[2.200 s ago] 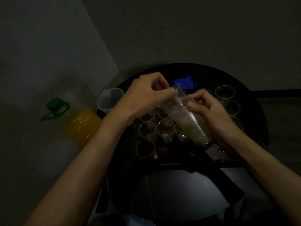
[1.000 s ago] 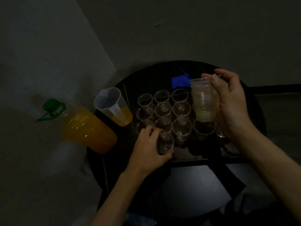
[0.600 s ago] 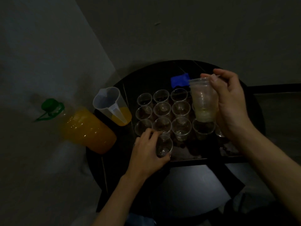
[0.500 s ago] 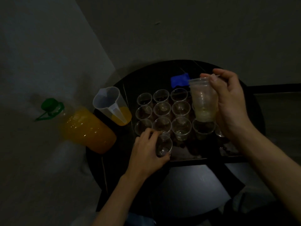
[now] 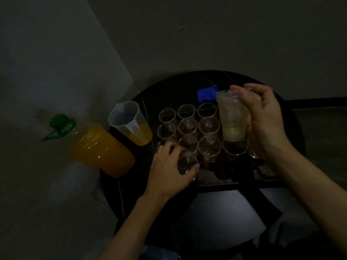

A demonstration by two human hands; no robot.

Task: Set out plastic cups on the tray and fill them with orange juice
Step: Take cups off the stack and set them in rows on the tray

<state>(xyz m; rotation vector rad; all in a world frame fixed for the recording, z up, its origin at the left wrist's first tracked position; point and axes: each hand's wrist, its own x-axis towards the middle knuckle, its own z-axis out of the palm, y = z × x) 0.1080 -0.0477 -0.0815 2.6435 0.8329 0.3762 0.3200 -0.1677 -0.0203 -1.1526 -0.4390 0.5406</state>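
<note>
Several clear plastic cups (image 5: 209, 126) stand in rows on a dark tray (image 5: 229, 175) on a round black table. My left hand (image 5: 169, 171) grips one clear cup (image 5: 186, 165) at the tray's near left edge, in front of the rows. My right hand (image 5: 264, 122) holds a stack of nested cups (image 5: 231, 117) upright above the tray's right half. A large bottle of orange juice (image 5: 99, 147) with a green cap leans at the table's left edge. Beside it stands a clear measuring jug (image 5: 129, 122) holding a little juice.
A blue object (image 5: 206, 93) lies at the back of the table behind the cups. Grey walls meet in a corner behind the table. A dark seat (image 5: 221, 218) sits below the table's near edge.
My left hand left the stack and came down to the tray's near left with one cup. My right hand raised the stack upright. In the last half second almost nothing moved.
</note>
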